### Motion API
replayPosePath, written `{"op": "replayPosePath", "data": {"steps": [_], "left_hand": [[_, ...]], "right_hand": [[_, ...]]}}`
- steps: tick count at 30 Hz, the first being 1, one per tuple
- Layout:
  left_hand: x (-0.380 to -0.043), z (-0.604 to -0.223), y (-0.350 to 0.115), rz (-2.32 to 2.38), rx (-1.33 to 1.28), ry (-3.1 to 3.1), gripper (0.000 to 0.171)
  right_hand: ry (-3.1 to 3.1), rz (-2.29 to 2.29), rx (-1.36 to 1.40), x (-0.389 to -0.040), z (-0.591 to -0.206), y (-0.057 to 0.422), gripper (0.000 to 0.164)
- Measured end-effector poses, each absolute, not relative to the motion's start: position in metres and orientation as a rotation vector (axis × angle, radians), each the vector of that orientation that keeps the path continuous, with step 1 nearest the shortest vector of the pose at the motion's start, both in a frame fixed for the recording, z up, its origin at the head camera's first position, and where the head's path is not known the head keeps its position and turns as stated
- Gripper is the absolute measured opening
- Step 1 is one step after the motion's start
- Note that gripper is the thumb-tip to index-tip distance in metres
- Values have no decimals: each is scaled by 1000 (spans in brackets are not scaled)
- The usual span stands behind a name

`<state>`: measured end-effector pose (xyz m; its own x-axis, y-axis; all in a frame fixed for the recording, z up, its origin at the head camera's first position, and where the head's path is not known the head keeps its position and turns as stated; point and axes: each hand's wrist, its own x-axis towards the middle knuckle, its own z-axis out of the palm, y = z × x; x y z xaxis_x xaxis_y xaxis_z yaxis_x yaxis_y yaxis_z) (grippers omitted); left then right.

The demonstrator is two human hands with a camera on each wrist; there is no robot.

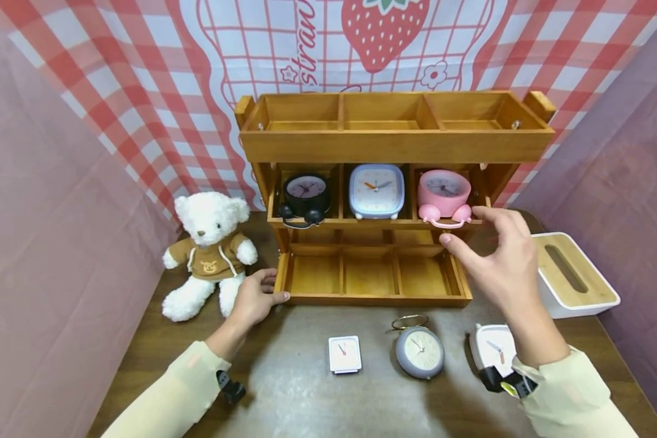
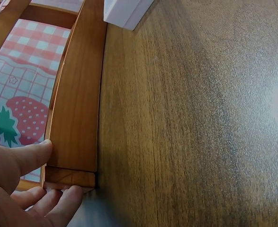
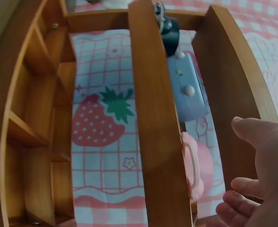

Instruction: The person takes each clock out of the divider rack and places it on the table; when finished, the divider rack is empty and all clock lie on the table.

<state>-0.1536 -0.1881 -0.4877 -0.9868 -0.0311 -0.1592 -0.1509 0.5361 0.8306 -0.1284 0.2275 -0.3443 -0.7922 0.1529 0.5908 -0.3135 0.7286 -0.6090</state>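
Wood between thumb and fingers: gripping the shelf (image 1: 396, 147) by its lower left corner with the left hand (image 1: 256, 299). Hovering with the right hand (image 1: 506, 261), thumb and fingers spread, near the pink clock (image 1: 444, 192) left of those fingertips.

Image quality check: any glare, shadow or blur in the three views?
Head: pale sheen on the table, dark shadow beside the right sleeve; left wrist: bright glare at the table's right edge, nearby wood grain crisp; right wrist: softer overall, pink clock and right hand lacking fine detail.
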Motion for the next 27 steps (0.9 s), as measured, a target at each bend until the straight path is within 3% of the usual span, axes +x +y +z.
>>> {"op": "replayPosePath", "data": {"steps": [17, 27], "left_hand": [[-155, -489, -188, 1440, -153, 2648, 64], [-153, -487, -188, 1437, -153, 2655, 64]], "right_hand": [[-2360, 883, -41, -157, -341, 233, 64], [-2436, 872, -85, -165, -344, 230, 78]]}}
